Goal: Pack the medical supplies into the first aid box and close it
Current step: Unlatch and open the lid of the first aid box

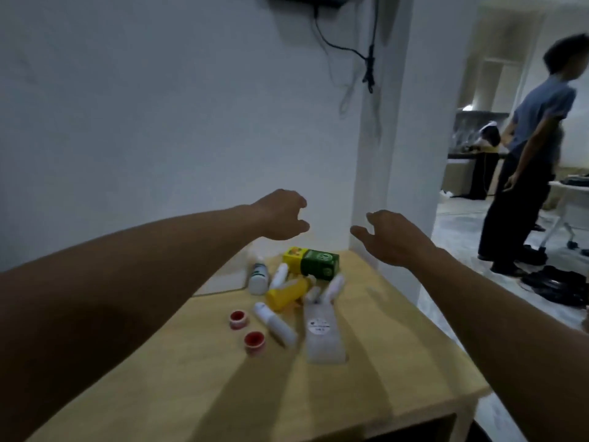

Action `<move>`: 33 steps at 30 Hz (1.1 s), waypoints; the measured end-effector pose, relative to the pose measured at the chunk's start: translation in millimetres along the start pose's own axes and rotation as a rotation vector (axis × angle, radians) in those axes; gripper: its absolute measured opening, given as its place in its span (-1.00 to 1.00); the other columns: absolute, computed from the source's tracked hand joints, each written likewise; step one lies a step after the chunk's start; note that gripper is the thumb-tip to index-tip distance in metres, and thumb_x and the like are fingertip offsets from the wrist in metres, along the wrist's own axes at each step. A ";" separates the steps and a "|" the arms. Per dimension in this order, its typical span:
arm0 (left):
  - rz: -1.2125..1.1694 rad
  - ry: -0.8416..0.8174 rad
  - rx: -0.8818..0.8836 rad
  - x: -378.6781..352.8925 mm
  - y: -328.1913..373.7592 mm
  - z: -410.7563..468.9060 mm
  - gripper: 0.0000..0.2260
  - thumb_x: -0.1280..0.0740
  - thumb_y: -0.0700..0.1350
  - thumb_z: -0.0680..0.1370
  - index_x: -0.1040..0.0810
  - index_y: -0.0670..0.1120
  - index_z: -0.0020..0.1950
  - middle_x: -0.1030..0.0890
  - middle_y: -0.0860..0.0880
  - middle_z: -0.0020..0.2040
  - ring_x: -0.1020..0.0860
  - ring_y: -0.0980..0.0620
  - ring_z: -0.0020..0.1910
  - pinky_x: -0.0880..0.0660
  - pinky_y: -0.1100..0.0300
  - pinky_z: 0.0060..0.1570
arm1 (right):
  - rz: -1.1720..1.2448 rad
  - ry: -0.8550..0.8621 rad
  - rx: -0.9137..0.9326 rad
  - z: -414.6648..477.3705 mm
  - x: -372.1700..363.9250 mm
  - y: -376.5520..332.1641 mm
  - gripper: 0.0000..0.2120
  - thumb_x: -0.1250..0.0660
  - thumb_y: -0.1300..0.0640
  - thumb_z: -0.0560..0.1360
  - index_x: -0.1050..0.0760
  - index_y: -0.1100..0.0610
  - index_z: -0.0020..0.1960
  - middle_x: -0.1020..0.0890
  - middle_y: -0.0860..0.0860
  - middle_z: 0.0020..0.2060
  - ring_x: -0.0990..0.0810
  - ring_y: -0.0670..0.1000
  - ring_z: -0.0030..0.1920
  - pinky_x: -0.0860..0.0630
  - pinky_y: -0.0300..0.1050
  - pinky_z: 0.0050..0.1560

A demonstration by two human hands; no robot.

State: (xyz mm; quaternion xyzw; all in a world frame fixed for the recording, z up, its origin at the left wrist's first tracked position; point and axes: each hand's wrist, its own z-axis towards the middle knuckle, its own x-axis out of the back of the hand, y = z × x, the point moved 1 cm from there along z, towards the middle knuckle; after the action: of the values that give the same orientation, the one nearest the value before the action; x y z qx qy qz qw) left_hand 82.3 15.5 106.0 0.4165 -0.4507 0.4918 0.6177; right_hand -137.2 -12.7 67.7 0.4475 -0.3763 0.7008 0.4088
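Medical supplies lie in a loose pile on a light wooden table point(366, 393). A green and yellow carton point(314, 262) sits at the back, a yellow bottle point(288, 293) lies in front of it, and a white bottle with green print point(258, 277) stands at the left. Several small white tubes lie around them, one long tube point(275, 323) nearer me. Two red-centred tape rolls point(239, 319) point(255, 341) lie at the front left, beside a clear flat packet point(322, 331). My left hand point(282, 215) and right hand point(387, 236) hover above the pile's far end, fingers loosely curled, holding nothing. I see no first aid box.
A white wall stands right behind the table, with cables hanging down it point(369, 68). The table's right edge drops to a tiled floor. A person point(526, 161) stands in the room at the right, near a white table point(570, 199) and dark items on the floor point(554, 283).
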 end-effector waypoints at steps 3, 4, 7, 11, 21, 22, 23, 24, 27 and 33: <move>0.016 0.024 0.096 12.2 -41.8 -34.4 -0.45 -0.28 0.07 0.58 -0.28 -0.12 0.51 -0.32 -0.10 0.51 -0.25 -0.07 0.49 -0.20 0.10 0.43 | 0.033 0.012 0.089 12.6 -3.4 -44.5 -0.42 -0.12 -0.15 0.64 -0.38 0.31 0.41 -0.47 0.25 0.38 -0.41 0.20 0.39 -0.33 0.01 0.35; 0.018 0.032 0.126 15.3 -54.8 -45.0 -0.45 -0.29 0.07 0.58 -0.28 -0.12 0.51 -0.32 -0.10 0.50 -0.26 -0.07 0.49 -0.20 0.09 0.43 | 0.042 0.016 0.119 16.2 -5.3 -59.1 -0.42 -0.12 -0.15 0.64 -0.39 0.31 0.41 -0.47 0.25 0.37 -0.41 0.20 0.39 -0.33 0.01 0.35; 0.014 0.054 0.204 17.9 -89.9 -71.0 -0.45 -0.30 0.06 0.57 -0.29 -0.12 0.50 -0.35 -0.10 0.49 -0.29 -0.07 0.47 -0.23 0.07 0.42 | 0.070 0.001 0.201 22.9 -14.2 -101.6 -0.40 -0.13 -0.16 0.63 -0.36 0.30 0.45 -0.46 0.24 0.39 -0.41 0.19 0.40 -0.33 0.00 0.37; 0.020 0.072 0.263 7.9 -120.7 -100.0 -0.48 -0.32 0.03 0.55 -0.34 -0.10 0.48 -0.40 -0.12 0.45 -0.35 -0.10 0.42 -0.30 0.04 0.38 | 0.102 -0.058 0.276 26.0 -32.1 -150.0 -0.40 -0.11 -0.16 0.64 -0.32 0.26 0.48 -0.42 0.22 0.43 -0.38 0.18 0.43 -0.32 0.00 0.39; 0.058 0.162 0.329 -35.4 -173.0 -138.2 -0.50 -0.28 0.09 0.57 -0.32 0.02 0.49 -0.38 -0.05 0.46 -0.34 -0.07 0.41 -0.41 -0.05 0.31 | 0.152 -0.149 0.409 38.1 -79.8 -214.4 -0.46 -0.09 -0.05 0.66 -0.22 0.20 0.55 -0.27 0.16 0.54 -0.21 0.12 0.54 -0.19 -0.01 0.47; 0.057 0.176 0.324 -36.6 -174.5 -139.2 -0.51 -0.28 0.08 0.57 -0.32 0.03 0.49 -0.37 -0.05 0.47 -0.33 -0.06 0.41 -0.40 -0.04 0.32 | 0.146 -0.148 0.419 39.1 -83.1 -216.2 -0.47 -0.09 -0.04 0.67 -0.22 0.20 0.55 -0.28 0.17 0.53 -0.22 0.13 0.54 -0.20 -0.01 0.47; 0.061 0.189 0.325 -37.8 -176.0 -138.8 -0.51 -0.27 0.08 0.58 -0.32 0.03 0.49 -0.38 -0.05 0.46 -0.33 -0.06 0.41 -0.40 -0.04 0.32 | 0.140 -0.138 0.426 40.1 -85.6 -217.1 -0.49 -0.10 -0.03 0.67 -0.24 0.20 0.54 -0.32 0.18 0.50 -0.25 0.15 0.52 -0.24 0.01 0.45; 0.072 0.204 0.331 -38.6 -176.1 -139.3 -0.52 -0.27 0.08 0.57 -0.33 0.03 0.48 -0.39 -0.05 0.46 -0.34 -0.07 0.41 -0.39 -0.03 0.33 | 0.131 -0.117 0.433 41.8 -88.4 -217.0 -0.51 -0.11 -0.01 0.66 -0.27 0.19 0.52 -0.38 0.19 0.46 -0.31 0.18 0.47 -0.31 0.04 0.41; 0.118 0.285 0.373 -44.9 -172.7 -141.3 -0.53 -0.27 0.11 0.56 -0.38 0.04 0.45 -0.43 -0.07 0.44 -0.36 -0.10 0.41 -0.36 -0.05 0.36 | 0.076 -0.043 0.489 46.0 -95.4 -216.1 -0.56 -0.13 0.04 0.66 -0.30 0.11 0.52 -0.47 0.19 0.33 -0.41 0.23 0.33 -0.45 0.09 0.26; 0.121 0.561 0.494 -70.9 -154.4 -145.5 -0.65 -0.30 0.17 0.54 -0.58 -0.01 0.19 -0.58 -0.05 0.21 -0.52 -0.07 0.14 -0.52 0.00 0.11 | 0.095 0.050 0.518 49.7 -100.2 -216.6 -0.58 -0.19 0.11 0.65 -0.35 0.01 0.50 -0.50 0.15 0.27 -0.45 0.19 0.26 -0.48 0.04 0.21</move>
State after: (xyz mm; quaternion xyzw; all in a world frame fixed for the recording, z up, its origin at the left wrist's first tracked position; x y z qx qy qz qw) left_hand 247.6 112.2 -9.3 0.3748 -0.1557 0.7163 0.5676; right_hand 102.3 2.1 24.7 0.5016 -0.1947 0.8029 0.2565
